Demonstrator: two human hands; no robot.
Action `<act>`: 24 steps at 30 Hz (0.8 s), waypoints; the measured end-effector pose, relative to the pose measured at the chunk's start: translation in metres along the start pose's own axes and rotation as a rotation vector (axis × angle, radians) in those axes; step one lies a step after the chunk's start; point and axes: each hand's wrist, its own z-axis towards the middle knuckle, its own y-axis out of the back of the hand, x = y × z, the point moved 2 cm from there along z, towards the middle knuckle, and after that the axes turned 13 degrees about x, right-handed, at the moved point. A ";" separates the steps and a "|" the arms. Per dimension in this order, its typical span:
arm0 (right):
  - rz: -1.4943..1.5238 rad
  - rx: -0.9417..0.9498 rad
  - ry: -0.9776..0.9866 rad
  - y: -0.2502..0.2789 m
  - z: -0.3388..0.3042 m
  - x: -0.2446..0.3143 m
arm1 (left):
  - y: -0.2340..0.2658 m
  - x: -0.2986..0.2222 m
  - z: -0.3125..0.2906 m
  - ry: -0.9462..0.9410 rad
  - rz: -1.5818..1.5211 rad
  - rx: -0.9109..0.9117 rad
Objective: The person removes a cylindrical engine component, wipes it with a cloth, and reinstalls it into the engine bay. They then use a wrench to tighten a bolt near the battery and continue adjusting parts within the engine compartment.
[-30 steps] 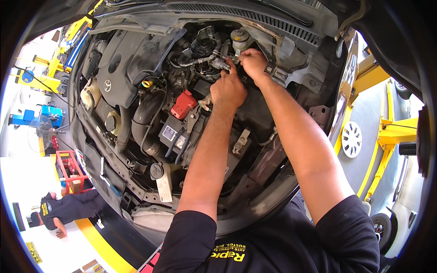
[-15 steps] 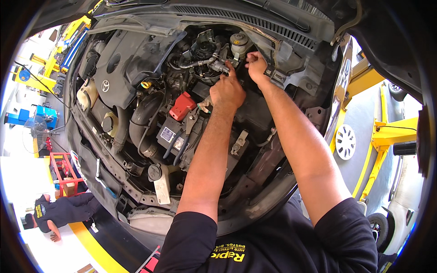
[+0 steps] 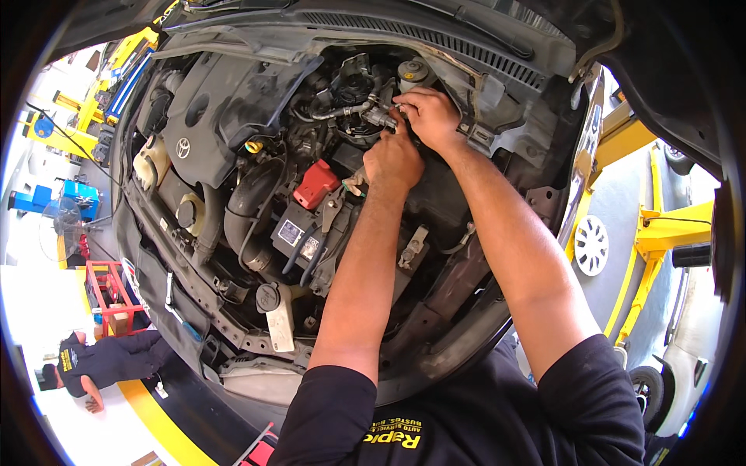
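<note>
Deep in the engine bay, both my hands meet at a silvery metal fitting (image 3: 378, 118) with a hose running to its left. My left hand (image 3: 394, 161) reaches up from below, its index finger against the fitting and its other fingers curled mostly out of sight. From the right, my right hand (image 3: 433, 120) bends over the same spot with its fingers pinched together; what lies between them is too small to name. A fluid reservoir with a dark cap (image 3: 414, 72) stands just behind my right hand. The dark round booster (image 3: 353, 85) sits beyond the fitting.
Left of my forearms lie the battery's red terminal cover (image 3: 315, 184), a thick black intake hose (image 3: 252, 206) and the grey engine cover (image 3: 210, 116). A wrench (image 3: 169, 289) rests on the front edge. Another person (image 3: 105, 363) is at far left; yellow lift posts (image 3: 676, 225) stand right.
My right hand has moved left from beside the reservoir to the metal fitting, next to my left index finger. My left hand stays at the fitting. The view has shifted slightly.
</note>
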 end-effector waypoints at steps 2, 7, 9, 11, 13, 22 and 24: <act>-0.124 0.059 0.066 -0.001 0.001 0.001 | -0.004 0.000 0.000 0.003 -0.012 0.008; -0.182 0.137 0.108 0.002 0.003 -0.007 | -0.004 -0.003 0.001 -0.007 -0.009 0.000; -0.205 0.145 0.097 0.003 0.007 -0.006 | -0.002 -0.003 0.002 -0.002 0.002 0.005; -0.194 0.167 0.100 0.006 0.011 -0.006 | 0.001 -0.003 0.002 0.005 0.019 -0.011; -0.197 0.198 0.077 0.005 0.012 -0.004 | 0.000 -0.003 0.001 0.008 0.020 -0.026; -0.205 0.221 -0.088 0.008 0.013 0.002 | -0.007 -0.002 0.007 -0.004 0.061 -0.102; -0.211 0.192 -0.069 0.004 0.013 -0.003 | -0.006 -0.002 0.007 -0.003 0.025 -0.078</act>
